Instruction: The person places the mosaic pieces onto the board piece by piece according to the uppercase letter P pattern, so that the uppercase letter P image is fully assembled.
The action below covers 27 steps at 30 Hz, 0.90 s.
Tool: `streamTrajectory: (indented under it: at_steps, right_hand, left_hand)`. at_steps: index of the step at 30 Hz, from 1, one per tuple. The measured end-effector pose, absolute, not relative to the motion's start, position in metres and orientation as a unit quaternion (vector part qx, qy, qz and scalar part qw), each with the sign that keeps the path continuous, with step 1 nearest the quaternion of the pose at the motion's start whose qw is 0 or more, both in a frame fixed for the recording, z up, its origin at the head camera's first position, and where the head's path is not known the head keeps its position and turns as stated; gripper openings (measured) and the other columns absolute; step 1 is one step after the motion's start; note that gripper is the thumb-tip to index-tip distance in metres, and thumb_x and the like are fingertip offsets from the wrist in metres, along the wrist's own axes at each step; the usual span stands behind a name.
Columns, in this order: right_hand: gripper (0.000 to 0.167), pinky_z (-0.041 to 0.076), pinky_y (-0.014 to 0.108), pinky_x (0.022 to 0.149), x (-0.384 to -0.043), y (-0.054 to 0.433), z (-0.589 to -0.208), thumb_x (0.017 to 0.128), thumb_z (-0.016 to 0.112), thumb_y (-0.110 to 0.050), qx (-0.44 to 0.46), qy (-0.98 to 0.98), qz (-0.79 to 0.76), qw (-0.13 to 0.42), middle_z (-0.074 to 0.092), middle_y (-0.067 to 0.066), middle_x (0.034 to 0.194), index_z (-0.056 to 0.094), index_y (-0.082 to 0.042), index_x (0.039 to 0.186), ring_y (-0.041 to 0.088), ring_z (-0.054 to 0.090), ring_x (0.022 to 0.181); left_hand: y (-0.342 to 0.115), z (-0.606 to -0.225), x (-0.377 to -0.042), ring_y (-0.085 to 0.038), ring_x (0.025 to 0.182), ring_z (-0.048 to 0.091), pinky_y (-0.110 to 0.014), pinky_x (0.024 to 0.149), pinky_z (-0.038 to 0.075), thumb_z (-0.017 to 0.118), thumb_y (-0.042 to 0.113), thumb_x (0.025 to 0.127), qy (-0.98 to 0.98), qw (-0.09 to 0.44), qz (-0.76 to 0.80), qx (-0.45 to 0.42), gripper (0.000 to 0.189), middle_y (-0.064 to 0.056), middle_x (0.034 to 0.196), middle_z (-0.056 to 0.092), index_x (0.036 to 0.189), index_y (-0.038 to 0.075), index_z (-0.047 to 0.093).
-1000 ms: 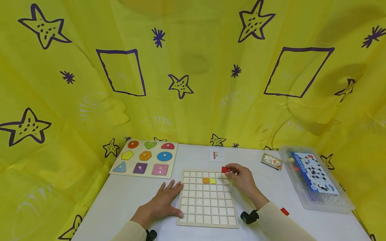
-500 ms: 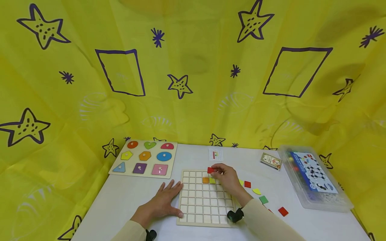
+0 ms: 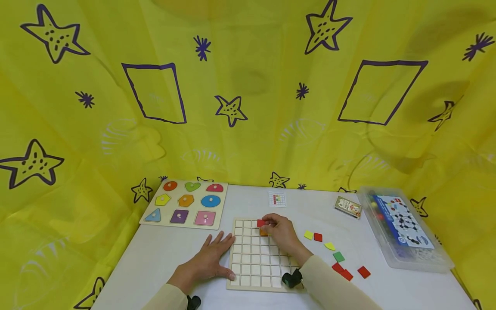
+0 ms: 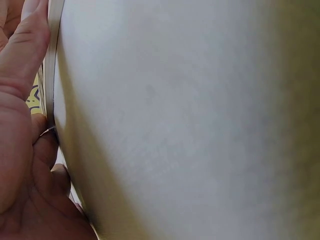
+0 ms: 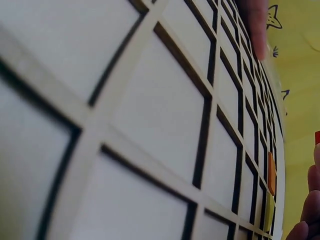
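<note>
My right hand pinches a red square tile over the top row of a wooden grid board. In the second row, just below that tile, sits an orange tile, partly covered by the fingers. A yellow tile lies beside the orange one in the right wrist view; in the head view the right hand mostly hides it. My left hand is spread flat at the board's left side, its thumb on the lower left corner and its fingertips at the left edge.
Loose red, yellow and green tiles are scattered right of the board. A small pattern card lies behind it. Shape puzzle board at back left; card box and clear plastic case at right.
My right hand has carried the red tile leftward from the board's upper right corner to above the orange tile. Loose tiles on the right have come into sight. The left hand has stayed put.
</note>
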State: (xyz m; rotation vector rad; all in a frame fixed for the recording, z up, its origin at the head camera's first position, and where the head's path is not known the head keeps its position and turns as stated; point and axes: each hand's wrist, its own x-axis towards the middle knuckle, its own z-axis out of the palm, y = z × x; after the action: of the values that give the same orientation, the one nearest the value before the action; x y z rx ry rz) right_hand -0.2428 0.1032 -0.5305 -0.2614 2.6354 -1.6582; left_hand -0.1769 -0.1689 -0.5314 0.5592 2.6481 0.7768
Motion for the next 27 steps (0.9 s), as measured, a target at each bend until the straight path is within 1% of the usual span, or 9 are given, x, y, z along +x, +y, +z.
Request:
streamTrajectory:
  at_steps: [8,15,23,27]
  right_hand:
    - [0.017,0.051,0.025,0.074,-0.244,0.096,-0.534,0.092,0.079,-0.008,-0.073,0.851,-0.519,0.026,0.068,0.000,0.093,0.075,-0.011,0.108,0.016,0.058,0.084]
    - [0.019,0.050,0.028,0.079,-0.244,0.090,-0.534,0.091,0.080,-0.009,-0.066,0.860,-0.504,0.035,0.068,0.001,0.094,0.074,-0.011,0.109,0.016,0.057,0.088]
    - [0.018,0.046,0.029,0.079,-0.245,0.087,-0.537,0.092,0.081,-0.012,-0.069,0.876,-0.477,0.026,0.066,-0.002,0.093,0.074,-0.013,0.108,0.016,0.054,0.088]
    - [0.017,0.047,0.029,0.076,-0.246,0.087,-0.539,0.090,0.083,-0.013,-0.079,0.880,-0.469,0.018,0.065,-0.002,0.090,0.075,-0.012,0.106,0.015,0.053,0.086]
  left_hand:
    - [-0.169,-0.532,-0.177,-0.037,0.164,0.013,-0.063,0.132,0.003,0.091,0.054,0.074,0.927,0.165,0.276,0.191,0.114,-0.008,0.173,0.033,0.164,0.011,0.038]
    - [-0.169,-0.536,-0.179,-0.036,0.165,0.012,-0.063,0.132,0.002,0.090,0.056,0.074,0.929,0.169,0.268,0.189,0.114,-0.006,0.173,0.032,0.165,0.013,0.037]
    - [-0.168,-0.535,-0.179,-0.037,0.164,0.013,-0.063,0.132,0.002,0.091,0.054,0.074,0.929,0.167,0.272,0.189,0.113,-0.007,0.173,0.033,0.165,0.012,0.037]
    - [-0.168,-0.535,-0.179,-0.037,0.164,0.013,-0.063,0.132,0.002,0.091,0.055,0.074,0.930,0.164,0.269,0.190,0.113,-0.007,0.173,0.034,0.164,0.012,0.038]
